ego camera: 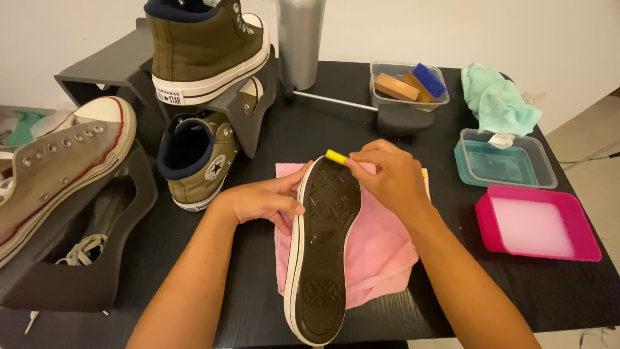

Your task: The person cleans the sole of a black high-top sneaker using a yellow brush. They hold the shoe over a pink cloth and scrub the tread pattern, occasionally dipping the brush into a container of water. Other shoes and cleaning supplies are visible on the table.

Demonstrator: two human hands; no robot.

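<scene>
Black desk (303, 129) with faint wood grain, set close against a plain off-white wall (452, 29) running across the top of the view. Pale beige floor (591, 139) visible beyond the right edge of the desk, crossed by a thin dark cable (584, 158). Even, soft indoor lighting, with mild sheen on the desk surface and no hard shadows.

Single head-worn view, steeply down, close over a black table (361, 139)
</scene>
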